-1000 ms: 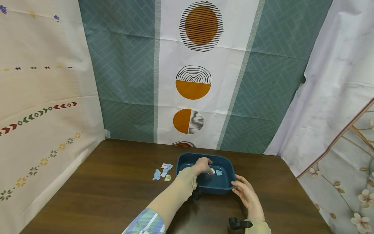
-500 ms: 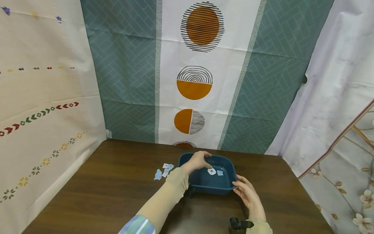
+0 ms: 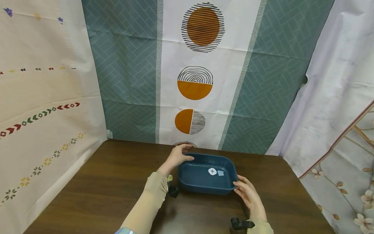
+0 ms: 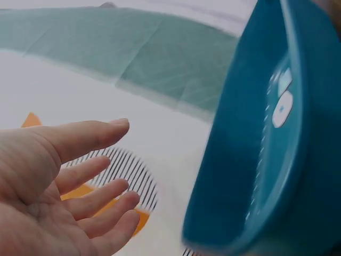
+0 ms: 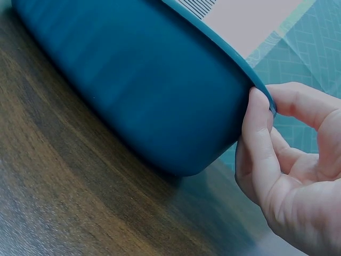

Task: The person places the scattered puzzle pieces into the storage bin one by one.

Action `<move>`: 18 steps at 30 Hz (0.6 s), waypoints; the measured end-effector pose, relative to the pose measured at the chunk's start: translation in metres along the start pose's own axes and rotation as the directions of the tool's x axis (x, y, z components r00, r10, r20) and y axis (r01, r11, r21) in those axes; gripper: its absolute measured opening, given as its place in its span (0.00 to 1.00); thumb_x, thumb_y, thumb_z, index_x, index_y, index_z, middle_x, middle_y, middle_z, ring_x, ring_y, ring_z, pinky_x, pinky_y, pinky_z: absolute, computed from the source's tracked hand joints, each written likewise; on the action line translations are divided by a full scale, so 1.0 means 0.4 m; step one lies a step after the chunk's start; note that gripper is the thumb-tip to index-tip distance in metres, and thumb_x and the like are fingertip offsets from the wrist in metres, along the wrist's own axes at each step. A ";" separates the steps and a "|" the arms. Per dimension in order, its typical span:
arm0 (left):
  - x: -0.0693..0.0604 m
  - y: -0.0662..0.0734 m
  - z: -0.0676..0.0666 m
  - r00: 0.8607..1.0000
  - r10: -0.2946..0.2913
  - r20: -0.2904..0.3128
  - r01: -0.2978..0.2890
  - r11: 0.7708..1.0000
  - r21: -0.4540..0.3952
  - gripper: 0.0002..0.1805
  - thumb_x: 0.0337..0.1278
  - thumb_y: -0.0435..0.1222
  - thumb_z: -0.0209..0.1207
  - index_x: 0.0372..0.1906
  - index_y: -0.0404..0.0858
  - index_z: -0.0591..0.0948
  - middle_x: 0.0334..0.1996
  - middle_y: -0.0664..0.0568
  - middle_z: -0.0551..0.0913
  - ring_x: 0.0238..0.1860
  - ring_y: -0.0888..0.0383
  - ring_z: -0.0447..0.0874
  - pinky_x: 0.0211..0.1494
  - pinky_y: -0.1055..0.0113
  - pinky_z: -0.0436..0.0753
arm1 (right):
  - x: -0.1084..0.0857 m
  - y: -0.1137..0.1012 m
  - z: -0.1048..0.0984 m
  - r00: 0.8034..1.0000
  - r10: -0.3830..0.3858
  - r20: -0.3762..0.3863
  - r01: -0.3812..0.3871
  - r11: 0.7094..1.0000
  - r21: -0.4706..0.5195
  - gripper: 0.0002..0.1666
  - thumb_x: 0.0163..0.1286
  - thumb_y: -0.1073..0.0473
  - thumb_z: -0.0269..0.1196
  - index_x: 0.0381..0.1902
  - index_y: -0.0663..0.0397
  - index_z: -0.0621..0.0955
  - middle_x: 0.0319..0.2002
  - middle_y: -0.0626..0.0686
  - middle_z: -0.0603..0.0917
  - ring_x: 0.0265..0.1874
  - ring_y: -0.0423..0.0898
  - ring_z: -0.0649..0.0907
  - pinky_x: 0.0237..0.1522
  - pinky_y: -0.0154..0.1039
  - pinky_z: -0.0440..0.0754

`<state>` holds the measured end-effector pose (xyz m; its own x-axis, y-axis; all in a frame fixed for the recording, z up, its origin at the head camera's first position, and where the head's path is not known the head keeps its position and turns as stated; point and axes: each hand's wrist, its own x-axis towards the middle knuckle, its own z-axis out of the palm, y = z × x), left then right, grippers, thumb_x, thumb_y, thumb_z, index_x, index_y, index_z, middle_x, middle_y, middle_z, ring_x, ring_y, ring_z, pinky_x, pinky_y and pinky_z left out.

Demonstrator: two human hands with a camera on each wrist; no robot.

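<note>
A dark blue plastic basin [image 3: 204, 188] stands on the table. Inside lie a white rounded cutout [image 3: 212, 171] with a blue star mark and a small light-blue paper piece [image 3: 220, 173]. My left hand [image 3: 177, 156] is in the air by the basin's left end, fingers loosely extended. The left wrist view shows nothing between its thumb and fingers. At the right end, my right hand [image 3: 246, 192] pinches the basin's rim between thumb and fingers, as the right wrist view [image 5: 290, 154] also shows.
A yellow-marked paper piece [image 3: 170, 177] shows just past my left wrist; the forearm covers the area beside it. Brown wooden tabletop [image 3: 96, 185] surrounds the basin. A patterned curtain [image 3: 128, 81] hangs behind, with light cloths [image 3: 43, 130] along the sides.
My left hand has left the basin's inside and moved left past its rim, uncovering the white cutout. My arm now hides the blue paper pieces left of the basin. The right hand keeps its hold.
</note>
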<state>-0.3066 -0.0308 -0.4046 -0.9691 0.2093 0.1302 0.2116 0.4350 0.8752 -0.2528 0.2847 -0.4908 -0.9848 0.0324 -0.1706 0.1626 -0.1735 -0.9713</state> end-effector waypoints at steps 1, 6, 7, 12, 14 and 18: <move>-0.005 -0.006 -0.013 1.000 -0.014 -0.017 0.014 1.000 -0.010 0.30 0.55 0.32 0.67 0.65 0.37 0.75 0.64 0.40 0.75 0.64 0.41 0.73 0.60 0.48 0.78 | 0.000 0.000 0.000 1.000 0.001 0.000 -0.001 1.000 0.002 0.25 0.66 0.70 0.55 0.61 0.65 0.67 0.27 0.42 0.79 0.24 0.34 0.77 0.33 0.26 0.80; -0.029 -0.048 -0.066 0.995 -0.060 -0.079 0.059 0.998 -0.021 0.30 0.55 0.32 0.67 0.65 0.35 0.74 0.62 0.38 0.76 0.63 0.40 0.73 0.60 0.48 0.78 | -0.002 -0.004 -0.001 1.000 0.004 -0.001 -0.004 1.000 -0.001 0.23 0.67 0.70 0.55 0.60 0.64 0.68 0.27 0.42 0.80 0.24 0.34 0.77 0.33 0.26 0.80; -0.034 -0.059 -0.073 0.994 -0.067 -0.085 0.065 0.998 -0.020 0.30 0.55 0.32 0.67 0.65 0.34 0.74 0.62 0.37 0.76 0.63 0.40 0.73 0.60 0.48 0.77 | -0.003 -0.004 -0.001 1.000 0.002 -0.004 -0.002 1.000 -0.001 0.23 0.67 0.70 0.55 0.60 0.64 0.68 0.27 0.42 0.80 0.24 0.34 0.78 0.33 0.26 0.80; -0.054 -0.118 -0.098 0.989 -0.111 -0.095 0.109 0.994 -0.028 0.32 0.54 0.32 0.68 0.65 0.32 0.73 0.62 0.35 0.76 0.62 0.39 0.73 0.60 0.48 0.77 | -0.003 -0.006 0.000 1.000 -0.005 -0.001 0.005 1.000 -0.003 0.23 0.67 0.70 0.55 0.60 0.64 0.68 0.27 0.42 0.80 0.25 0.34 0.78 0.33 0.26 0.80; -0.065 -0.139 -0.104 0.986 -0.133 -0.104 0.130 0.991 -0.035 0.32 0.53 0.32 0.68 0.65 0.31 0.73 0.62 0.34 0.75 0.63 0.39 0.73 0.60 0.47 0.77 | -0.002 -0.004 0.000 1.000 -0.004 0.002 0.004 1.000 -0.005 0.23 0.67 0.70 0.55 0.60 0.63 0.69 0.27 0.42 0.80 0.24 0.34 0.77 0.33 0.26 0.80; -0.086 -0.173 -0.115 0.981 -0.158 -0.117 0.156 0.987 -0.026 0.33 0.53 0.31 0.67 0.65 0.28 0.72 0.63 0.34 0.74 0.64 0.36 0.71 0.62 0.46 0.75 | 0.001 0.000 0.001 1.000 -0.003 -0.004 0.003 1.000 0.000 0.20 0.67 0.71 0.55 0.57 0.60 0.71 0.26 0.42 0.79 0.23 0.33 0.77 0.32 0.26 0.80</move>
<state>-0.2938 -0.1082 -0.4483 -0.9984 0.0345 0.0440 0.0547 0.4395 0.8966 -0.2531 0.2842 -0.4907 -0.9851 0.0368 -0.1682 0.1595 -0.1733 -0.9719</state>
